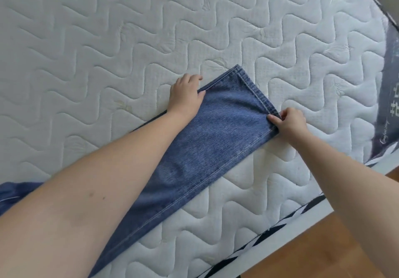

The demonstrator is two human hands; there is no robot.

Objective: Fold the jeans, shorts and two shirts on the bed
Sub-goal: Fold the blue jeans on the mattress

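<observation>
White quilted bed (108, 40) fills the view, wood floor (323, 245) at 5 o'clock. Blue jeans (205, 148) lie flat on the mattress, legs stacked, running from 7 o'clock up to the hem at about 1 o'clock of centre. Left hand (185, 96) sits on the leg's left edge near the hem, grip curled, thumb over the denim edge, pinching it. Right hand (287, 124) pinches the hem's right corner, grip clamped on the fabric. More blue cloth (15, 193) bunched at 9 o'clock, low.
</observation>
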